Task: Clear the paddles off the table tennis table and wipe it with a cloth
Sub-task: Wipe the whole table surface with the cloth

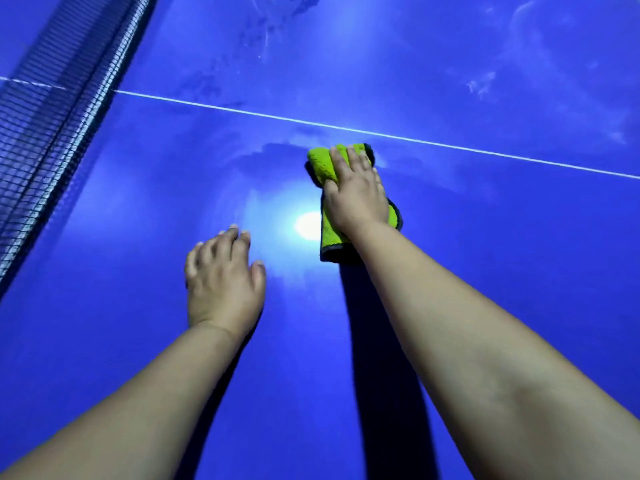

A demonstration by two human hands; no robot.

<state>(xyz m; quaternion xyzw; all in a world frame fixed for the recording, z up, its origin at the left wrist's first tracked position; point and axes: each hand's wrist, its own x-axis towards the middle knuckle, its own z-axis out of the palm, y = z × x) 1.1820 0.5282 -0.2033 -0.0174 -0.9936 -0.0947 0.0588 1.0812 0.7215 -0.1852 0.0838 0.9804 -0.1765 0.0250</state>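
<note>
Folded lime-green microfibre cloth (pixel 322 165) with dark grey edging, flat on the blue table tennis table (pixel 502 265), just short of the white centre line (pixel 381 134). Pinned there under the right hand (pixel 356 194): palm down, fingers (pixel 354 158) straight and close together across the cloth's far half, thumb angled out to the left on the pile, pressing rather than gripping. Left hand (pixel 223 282) nearer and further left, well apart from the cloth, palm down, fingers loosely spread and slightly bent, holding nothing; hard to tell whether the tips touch the tabletop. Dark mesh net (pixel 52 116) along the left side of the view. Bright round lamp glare (pixel 307 226) on the surface between the two hands, right against the cloth's left edge. Pale smears (pixel 268 39) on the blue beyond the line.
</note>
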